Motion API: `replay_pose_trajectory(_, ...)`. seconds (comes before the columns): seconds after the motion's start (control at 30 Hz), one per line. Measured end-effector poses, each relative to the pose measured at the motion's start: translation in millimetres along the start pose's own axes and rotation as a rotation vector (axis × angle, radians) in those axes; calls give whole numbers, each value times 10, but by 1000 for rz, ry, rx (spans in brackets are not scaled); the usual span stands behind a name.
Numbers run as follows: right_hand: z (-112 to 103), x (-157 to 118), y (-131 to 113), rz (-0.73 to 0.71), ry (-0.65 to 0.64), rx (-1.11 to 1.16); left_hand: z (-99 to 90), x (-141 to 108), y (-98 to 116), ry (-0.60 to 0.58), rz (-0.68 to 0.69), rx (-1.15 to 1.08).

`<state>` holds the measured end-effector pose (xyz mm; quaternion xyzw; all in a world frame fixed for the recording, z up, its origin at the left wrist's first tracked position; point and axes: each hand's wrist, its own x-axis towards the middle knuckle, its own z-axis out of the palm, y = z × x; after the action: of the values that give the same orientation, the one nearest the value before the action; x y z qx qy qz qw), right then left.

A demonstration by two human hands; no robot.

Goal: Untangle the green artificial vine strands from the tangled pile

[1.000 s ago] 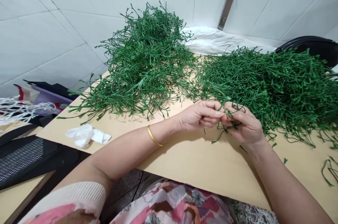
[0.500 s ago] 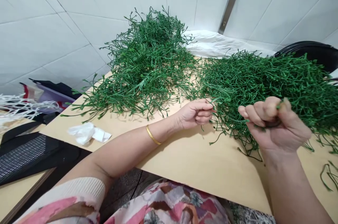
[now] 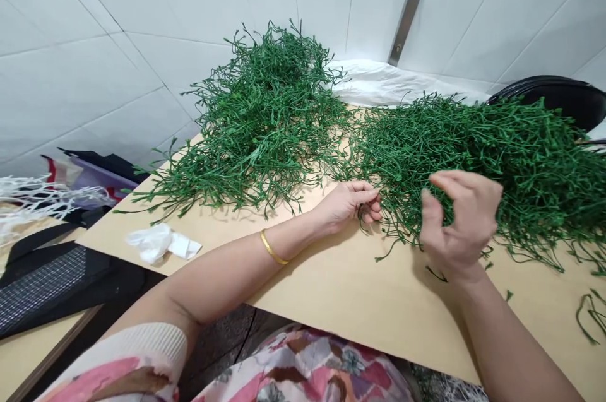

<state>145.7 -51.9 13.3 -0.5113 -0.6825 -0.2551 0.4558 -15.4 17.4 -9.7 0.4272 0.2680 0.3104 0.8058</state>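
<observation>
Pinching with thumb and forefinger, the left hand (image 3: pixel 353 205) appears to grip a thin green strand (image 3: pixel 362 219), a bit of which curls below its fingers over the front half of the bench (image 3: pixel 402 320). Whether that strand is free of the green mass beside it cannot be told. The right hand (image 3: pixel 461 219) is raised, well apart from the left, its thumb and fingers parted with nothing visible between them.

One heap of strands (image 3: pixel 265 118) spreads from the left edge of the bench up to the back edge; a second heap (image 3: pixel 473 143) runs along the back toward the right edge, just beyond both hands. A few loose strands (image 3: pixel 587 317) lie near the right edge, and a crumpled white tissue (image 3: pixel 163 243) sits by the front left corner.

Each strand looks very light, slim and springy, likely bending readily and regaining its curve rather than snapping. The stems seem smooth enough to slide through a loose pinch, while the forked tips probably snag on neighbours. A fingertip hold on the bare stem, just short of the fork, should serve best; tugging at the tips could drag others along or strain the fork.
</observation>
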Motion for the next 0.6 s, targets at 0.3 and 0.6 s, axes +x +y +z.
replay_pose_trajectory(0.3,100,-88,-138,329,-217,417,9,10,23,75,-94,-168)
replay_pose_trajectory(0.6,122,-50,-88,541,-512,507,63,-41,13,109,24,54)
